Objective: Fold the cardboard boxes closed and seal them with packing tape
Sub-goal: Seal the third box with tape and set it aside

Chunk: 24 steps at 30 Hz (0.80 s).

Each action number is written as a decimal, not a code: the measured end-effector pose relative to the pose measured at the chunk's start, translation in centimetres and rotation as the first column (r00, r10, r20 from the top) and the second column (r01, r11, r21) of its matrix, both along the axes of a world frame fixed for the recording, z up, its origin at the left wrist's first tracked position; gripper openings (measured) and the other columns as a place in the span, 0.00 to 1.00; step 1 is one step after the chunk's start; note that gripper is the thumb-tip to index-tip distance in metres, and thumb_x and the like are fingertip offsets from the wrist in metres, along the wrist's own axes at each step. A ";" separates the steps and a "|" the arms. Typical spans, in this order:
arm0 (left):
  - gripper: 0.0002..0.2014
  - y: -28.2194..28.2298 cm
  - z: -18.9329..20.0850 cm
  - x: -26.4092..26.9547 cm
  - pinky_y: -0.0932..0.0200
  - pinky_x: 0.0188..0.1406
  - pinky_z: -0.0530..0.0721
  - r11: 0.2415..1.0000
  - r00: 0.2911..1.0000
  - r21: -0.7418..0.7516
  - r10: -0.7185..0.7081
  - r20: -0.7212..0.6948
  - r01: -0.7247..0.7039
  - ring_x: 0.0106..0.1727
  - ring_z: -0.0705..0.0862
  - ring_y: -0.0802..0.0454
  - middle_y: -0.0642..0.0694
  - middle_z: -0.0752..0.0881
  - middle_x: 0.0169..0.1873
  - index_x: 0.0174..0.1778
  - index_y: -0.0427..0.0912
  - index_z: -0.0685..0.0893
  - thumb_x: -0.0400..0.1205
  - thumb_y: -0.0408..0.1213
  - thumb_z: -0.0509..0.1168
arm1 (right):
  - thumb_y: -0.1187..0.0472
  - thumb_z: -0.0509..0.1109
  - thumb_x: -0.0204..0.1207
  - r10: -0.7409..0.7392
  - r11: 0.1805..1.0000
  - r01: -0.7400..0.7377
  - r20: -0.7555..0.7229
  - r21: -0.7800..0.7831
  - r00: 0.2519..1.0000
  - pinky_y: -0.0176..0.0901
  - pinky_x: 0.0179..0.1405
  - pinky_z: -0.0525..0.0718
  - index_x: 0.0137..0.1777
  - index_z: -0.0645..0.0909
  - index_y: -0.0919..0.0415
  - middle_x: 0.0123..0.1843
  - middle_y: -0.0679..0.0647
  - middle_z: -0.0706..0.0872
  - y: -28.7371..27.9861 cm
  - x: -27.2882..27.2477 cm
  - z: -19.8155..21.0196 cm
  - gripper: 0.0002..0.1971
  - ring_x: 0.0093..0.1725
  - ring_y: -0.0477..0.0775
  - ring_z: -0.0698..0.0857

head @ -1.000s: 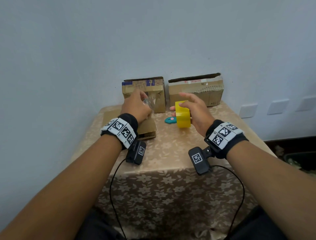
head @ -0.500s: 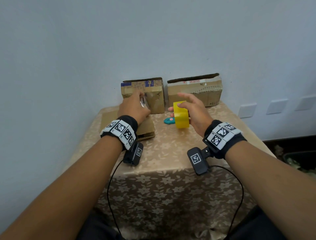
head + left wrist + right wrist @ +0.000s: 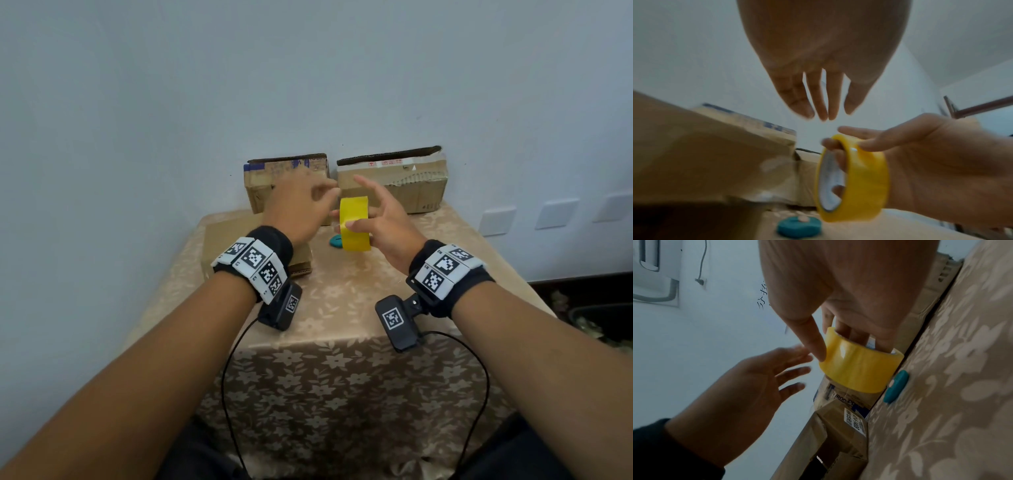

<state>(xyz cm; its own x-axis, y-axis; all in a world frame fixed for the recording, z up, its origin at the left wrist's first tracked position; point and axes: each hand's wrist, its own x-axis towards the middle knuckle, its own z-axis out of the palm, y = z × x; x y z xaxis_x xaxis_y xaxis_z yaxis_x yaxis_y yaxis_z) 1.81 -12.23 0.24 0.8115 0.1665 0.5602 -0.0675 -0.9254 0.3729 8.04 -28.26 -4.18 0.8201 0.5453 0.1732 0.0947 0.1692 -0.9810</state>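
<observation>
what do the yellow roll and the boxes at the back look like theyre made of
The yellow roll looks like glossy, translucent plastic tape: it shines, and its inner core looks pale. The two back boxes look like matte brown corrugated cardboard, with fluting at a torn edge.

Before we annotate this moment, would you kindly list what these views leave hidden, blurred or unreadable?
- Flat box, head view: the left hand and wrist cover its right part, so any seam is hidden.
- Tape roll, all views: its free end cannot be found; motion blur.
- Left hand fingers, right wrist view: blurred.
- Teal tool, head view: mostly hidden behind the roll held by the right hand.
</observation>
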 end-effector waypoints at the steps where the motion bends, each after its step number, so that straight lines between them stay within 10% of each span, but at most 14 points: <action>1: 0.15 -0.5 -0.2 0.2 0.49 0.64 0.75 0.998 0.997 0.029 -0.059 -0.056 0.061 0.63 0.79 0.48 0.49 0.86 0.59 0.65 0.52 0.90 0.86 0.50 0.65 | 0.82 0.69 0.78 -0.003 1.000 0.003 0.009 0.008 1.000 0.65 0.58 0.90 0.87 0.64 0.47 0.58 0.66 0.92 0.1 0.0 0.0 0.43 0.57 0.67 0.93; 9: 0.17 -1.8 -1.1 -0.1 0.43 0.63 0.80 0.948 0.980 0.254 -0.168 -0.104 0.190 0.63 0.81 0.46 0.52 0.88 0.67 0.71 0.53 0.87 0.86 0.46 0.67 | 0.81 0.71 0.74 0.017 0.999 -0.019 0.056 0.038 0.998 0.70 0.66 0.85 0.89 0.58 0.43 0.60 0.76 0.88 -0.3 0.2 -0.4 0.50 0.55 0.63 0.89; 24: 0.07 -2.0 -1.3 0.7 0.44 0.56 0.81 0.990 0.990 -0.040 -0.130 0.046 0.132 0.52 0.82 0.49 0.51 0.88 0.46 0.52 0.51 0.93 0.79 0.44 0.76 | 0.81 0.71 0.69 0.105 0.994 -0.102 0.138 -0.030 0.985 0.62 0.52 0.80 0.91 0.51 0.44 0.48 0.66 0.82 0.2 0.0 -0.3 0.57 0.49 0.63 0.79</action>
<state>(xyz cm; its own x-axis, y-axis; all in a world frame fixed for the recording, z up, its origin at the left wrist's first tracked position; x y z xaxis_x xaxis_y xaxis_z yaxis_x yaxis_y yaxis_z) 2.52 -14.27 -1.08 0.8030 0.0848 0.5899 -0.2041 -0.8908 0.4059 8.01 -28.09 -4.47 0.7278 0.6309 0.2687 0.2142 0.1630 -0.9631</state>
